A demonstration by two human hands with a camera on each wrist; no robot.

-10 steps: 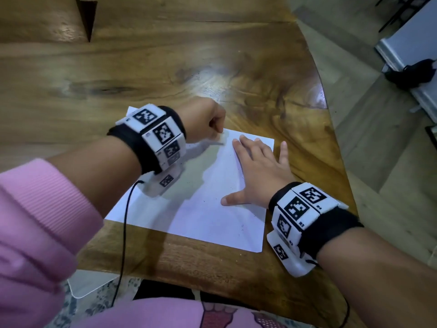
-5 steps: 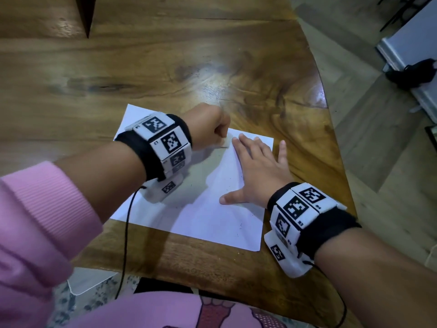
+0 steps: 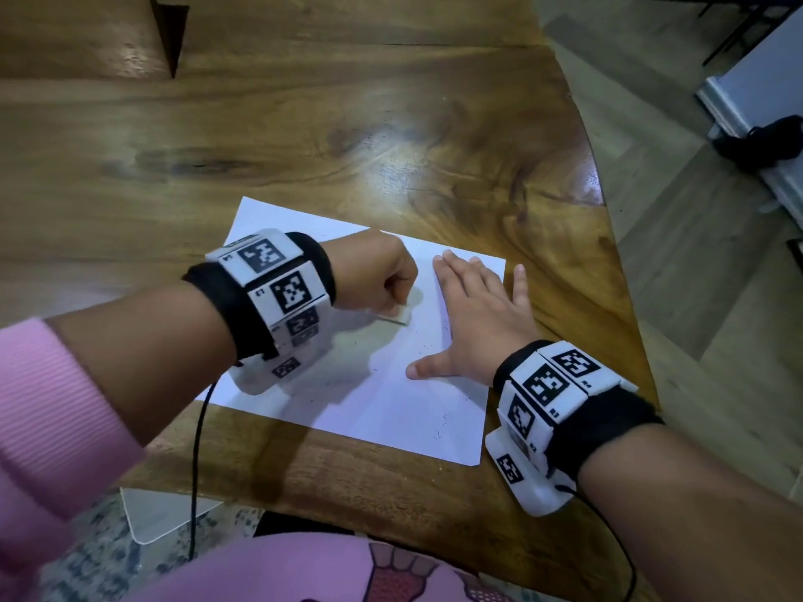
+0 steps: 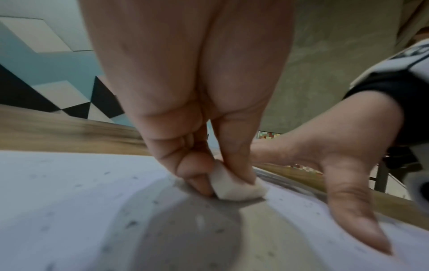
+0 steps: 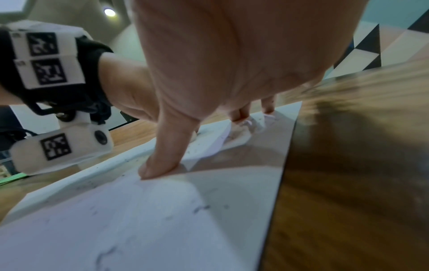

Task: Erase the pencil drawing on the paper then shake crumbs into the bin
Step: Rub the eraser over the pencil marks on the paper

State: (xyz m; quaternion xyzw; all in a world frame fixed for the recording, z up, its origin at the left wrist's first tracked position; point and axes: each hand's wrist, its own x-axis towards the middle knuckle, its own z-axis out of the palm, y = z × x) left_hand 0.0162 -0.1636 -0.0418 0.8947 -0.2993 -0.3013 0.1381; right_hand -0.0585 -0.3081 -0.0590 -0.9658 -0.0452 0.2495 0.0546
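From the head view, the white rectangular sheet of paper (image 3: 382, 384) lies flat near the edge of the glossy brown wooden tabletop (image 3: 304, 136), the left hand (image 3: 373, 271) is curled into a fist over a small white block eraser (image 3: 397, 315) whose end touches the sheet, and the right hand (image 3: 473, 323) lies spread and flat on the sheet's right part, little finger out over the wood. Dark eraser crumbs (image 3: 423, 351) are scattered across the page, some close to its near edge, so a hard stroke could sweep them onto the tabletop or over its rim to the floor, where the shake into the bin would miss them; no bin is visible in any view. From the left wrist view, the thumb and bent fingers (image 4: 197, 168) pinch the eraser (image 4: 236, 188) low against the paper (image 4: 69, 201); the grip covers only its upper end, so heavy pressure could probably twist it loose or crease the thin sheet. From the right wrist view, the thumb (image 5: 167, 152) presses the sheet (image 5: 162, 229) down, and a faint pencil line (image 5: 104, 256) seems to remain near the camera, though it is blurred; judged from this, stopping now could leave part of the drawing, and easing the flat hand mid-stroke would let the page slide or buckle.
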